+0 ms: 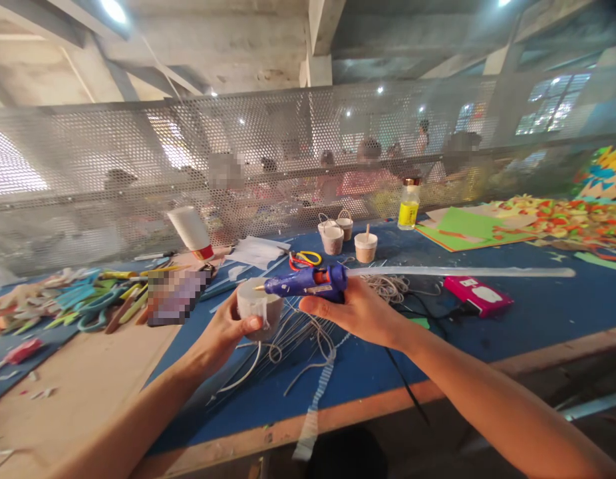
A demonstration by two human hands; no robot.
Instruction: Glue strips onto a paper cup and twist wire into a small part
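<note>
Cup, small and pale point(269, 307), head view: held above the near part of the blue table point(547, 319), left of the middle. Strip of pale material down its near wall; whether mouth or base faces up is unclear.

Left grip point(233, 327): closed around the cup, thumb across the near wall.

Right grip point(360, 313): closed on the rear of a blue glue gun point(308, 284), nozzle pointing left over the top of the cup; contact between tip and cup cannot be told. Trigger hidden by the hand. Long translucent glue stick point(462, 271) protruding to the right.

Step in hand, as judged: applying glue to the cup, or lining up to do so. Next move, as judged: cup kept steady, tip guided to the chosen spot, trigger squeezed gently, left fingers clear of the probably hot nozzle.

Beneath and beside the grips: loose coiled cord point(390, 289); striped ribbon point(322, 386) over the near edge.

Far side, middle: cluster of small pots with looped handles point(332, 241); one tub with an upright stick point(366, 249) just right of them; scissors, red and yellow handles point(306, 258), to their left.

Right: pink box point(478, 296); farther off, bottle with yellow label point(408, 211) and green sheet point(465, 226).
</note>
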